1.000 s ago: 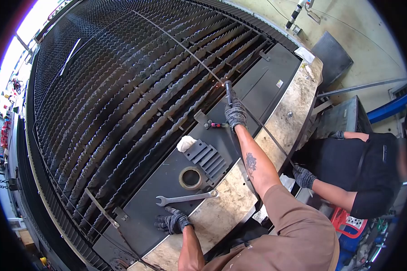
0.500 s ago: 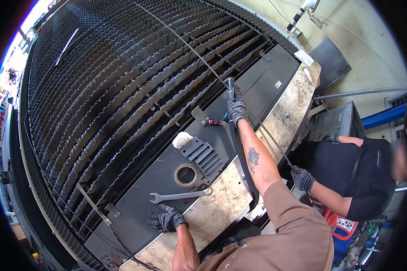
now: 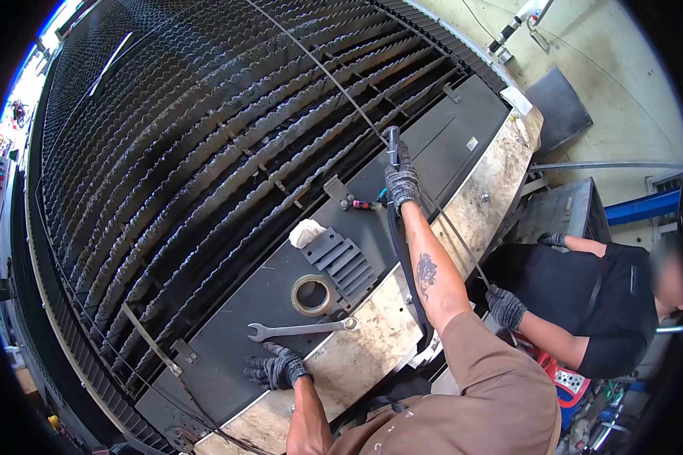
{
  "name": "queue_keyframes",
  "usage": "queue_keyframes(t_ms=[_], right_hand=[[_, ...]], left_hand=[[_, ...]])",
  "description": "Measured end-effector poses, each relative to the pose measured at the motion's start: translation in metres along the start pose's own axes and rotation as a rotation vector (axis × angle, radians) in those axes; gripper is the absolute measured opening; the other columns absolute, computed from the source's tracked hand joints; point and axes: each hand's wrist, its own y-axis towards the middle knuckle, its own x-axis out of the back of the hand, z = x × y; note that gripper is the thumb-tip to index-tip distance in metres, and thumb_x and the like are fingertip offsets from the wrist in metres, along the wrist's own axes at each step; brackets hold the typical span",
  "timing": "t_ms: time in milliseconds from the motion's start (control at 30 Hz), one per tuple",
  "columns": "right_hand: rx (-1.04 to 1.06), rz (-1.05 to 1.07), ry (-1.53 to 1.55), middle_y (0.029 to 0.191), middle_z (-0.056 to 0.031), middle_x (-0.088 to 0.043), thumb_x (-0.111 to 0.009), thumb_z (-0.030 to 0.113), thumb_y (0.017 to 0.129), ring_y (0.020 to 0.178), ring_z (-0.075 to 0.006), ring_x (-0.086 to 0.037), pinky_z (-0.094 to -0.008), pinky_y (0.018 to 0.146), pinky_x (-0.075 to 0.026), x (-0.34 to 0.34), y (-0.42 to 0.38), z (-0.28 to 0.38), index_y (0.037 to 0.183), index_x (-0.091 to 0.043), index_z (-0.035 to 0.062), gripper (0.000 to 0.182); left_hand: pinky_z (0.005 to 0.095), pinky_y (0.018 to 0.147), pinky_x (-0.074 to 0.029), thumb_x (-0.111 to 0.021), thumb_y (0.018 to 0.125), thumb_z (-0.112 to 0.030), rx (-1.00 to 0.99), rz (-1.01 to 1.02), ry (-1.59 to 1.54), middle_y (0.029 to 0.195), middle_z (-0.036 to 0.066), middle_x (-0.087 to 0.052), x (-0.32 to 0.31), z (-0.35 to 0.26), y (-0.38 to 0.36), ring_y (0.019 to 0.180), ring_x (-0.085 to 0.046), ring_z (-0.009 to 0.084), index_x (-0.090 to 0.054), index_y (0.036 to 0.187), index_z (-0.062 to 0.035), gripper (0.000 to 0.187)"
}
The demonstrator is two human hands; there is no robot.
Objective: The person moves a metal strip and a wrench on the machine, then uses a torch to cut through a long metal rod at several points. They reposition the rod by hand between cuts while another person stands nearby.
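1. Right hand (image 3: 401,184), gloved, is stretched far forward and closed around a dark cylindrical tool (image 3: 391,144); the tool's tip sits at the thin metal strip (image 3: 319,68) that runs across the slat bed (image 3: 205,152).
2. A black hose or cable (image 3: 404,258) trails from the tool back along the forearm (I cannot tell which it is).
3. Left hand (image 3: 277,370), gloved, lies flat with fingers spread on the dark cover plate (image 3: 265,303) at the machine's edge. It grips nothing and seems to serve as a brace.
4. A combination wrench (image 3: 303,329) lies just beyond the left hand, apart from it. Near it: a roll of tape (image 3: 311,294), a ribbed grey block (image 3: 343,262), a white rag (image 3: 306,233).
5. A co-worker's gloved hand (image 3: 505,305) holds the near end of the strip at the pale worn rim (image 3: 478,205).
6. Risks, as judgement:
   - The reach is long; if the braced left hand slips on the plate, the body could pitch onto the jagged slats.
   - If the co-worker shifts the strip, the tool tip may skate off its spot.
   - The trailing hose could snag the small clamp (image 3: 349,202) and jerk the tool.
   - The wrench could be knocked off the edge by an elbow.
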Motion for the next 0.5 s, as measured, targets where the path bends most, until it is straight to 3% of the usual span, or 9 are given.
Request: queue_keyframes(t_ms=[433,500], right_hand=[[0.012,0.000,-0.131,0.149,-0.0166,-0.058,-0.065,0.018,0.095,0.127,-0.0378,-0.062,-0.0421,0.108,-0.049,0.000,-0.002,0.004,0.162,-0.035,0.0264,0.074],[0.019,-0.013,-0.135,0.147,-0.0180,-0.058,-0.063,0.021,0.094,0.123,-0.0419,-0.063,-0.0472,0.107,-0.050,-0.004,0.000,0.001,0.163,-0.031,0.0290,0.076]], left_hand=[[0.0590,0.115,-0.037,-0.052,0.099,-0.059,-0.020,-0.057,0.005,0.153,0.031,-0.045,-0.009,0.003,0.000,0.140,-0.046,0.0486,-0.051,0.149,-0.0034,0.075],[0.0589,0.115,-0.037,-0.052,0.099,-0.059,-0.019,-0.057,0.003,0.153,0.032,-0.045,-0.009,0.004,0.001,0.140,-0.045,0.0488,-0.051,0.149,-0.0034,0.075]])
